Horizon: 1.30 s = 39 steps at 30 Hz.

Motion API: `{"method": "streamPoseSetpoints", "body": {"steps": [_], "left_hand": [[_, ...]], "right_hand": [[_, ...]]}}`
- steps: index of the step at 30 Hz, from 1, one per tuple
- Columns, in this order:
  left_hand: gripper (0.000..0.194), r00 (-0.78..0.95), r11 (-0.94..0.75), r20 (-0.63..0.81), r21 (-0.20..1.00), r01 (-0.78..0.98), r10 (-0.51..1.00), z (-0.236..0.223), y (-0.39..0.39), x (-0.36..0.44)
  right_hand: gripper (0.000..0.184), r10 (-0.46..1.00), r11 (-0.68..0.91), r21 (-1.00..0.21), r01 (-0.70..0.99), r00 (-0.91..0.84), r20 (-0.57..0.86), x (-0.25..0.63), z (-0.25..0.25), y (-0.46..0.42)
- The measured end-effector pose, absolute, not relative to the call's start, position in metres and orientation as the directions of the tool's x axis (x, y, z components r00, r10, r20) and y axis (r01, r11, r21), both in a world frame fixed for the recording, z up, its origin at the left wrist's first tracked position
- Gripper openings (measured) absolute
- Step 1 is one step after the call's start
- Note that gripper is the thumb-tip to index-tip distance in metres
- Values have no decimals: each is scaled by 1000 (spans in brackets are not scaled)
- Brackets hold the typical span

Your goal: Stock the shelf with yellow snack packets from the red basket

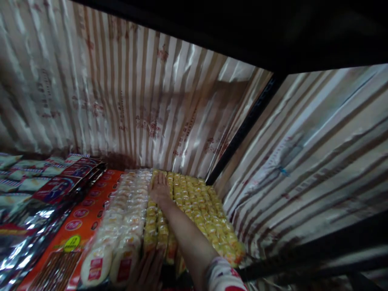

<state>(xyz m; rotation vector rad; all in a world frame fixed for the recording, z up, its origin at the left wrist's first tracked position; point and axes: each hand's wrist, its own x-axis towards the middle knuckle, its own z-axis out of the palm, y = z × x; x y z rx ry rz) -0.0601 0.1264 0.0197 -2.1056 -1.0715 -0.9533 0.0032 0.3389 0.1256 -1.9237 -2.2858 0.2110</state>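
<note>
My right hand point(160, 188) reaches far back and lies flat, fingers stretched, on the rear of the rows of yellow-wrapped snack packets point(197, 206). At the bottom edge my left hand point(149, 270) is dim and partly cut off, its fingers extended at the front ends of the nearest yellow rows. Left of these rows, clear-wrapped round white cakes or buns point(127, 234) with red labels stand in long rows. The packets under my right palm are hidden.
An orange snack pack point(80, 216) and shiny dark packs point(60, 188) lie at the left. Striped plastic sheeting point(136, 93) hangs behind and at the right. A dark post point(242, 133) slants down at the back corner; a dark bar point(303, 252) crosses the lower right.
</note>
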Motion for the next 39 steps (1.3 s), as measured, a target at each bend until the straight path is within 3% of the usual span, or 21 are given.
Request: {"method": "streamPoseSetpoints", "body": {"steps": [7, 10, 15, 20, 29, 33, 39], "left_hand": [[40, 401, -489, 741, -113, 865, 539, 18, 118, -58], [39, 397, -489, 720, -93, 867, 569, 24, 112, -58], [43, 436, -488, 671, -125, 864, 599, 25, 106, -64], [47, 457, -482, 649, -156, 862, 608, 19, 105, -65], [41, 443, -497, 674, -128, 858, 591, 33, 95, -60], [45, 508, -541, 651, -172, 823, 565, 37, 92, -69], [45, 506, -584, 636, -105, 805, 583, 34, 88, -78]], "right_hand": [[63, 976, 209, -258, 943, -218, -8, 7, 137, 338], [57, 965, 259, -301, 918, -234, 117, 16, 152, 322], [52, 908, 323, -531, 783, -99, 407, 52, 169, 252], [45, 870, 332, -644, 689, 41, 492, 97, 156, 153], [44, 936, 281, -532, 799, -106, 334, 130, 87, 64], [51, 907, 374, -515, 771, -188, 376, 123, 79, 63], [50, 890, 386, -511, 768, -164, 426, 112, 77, 62]]}}
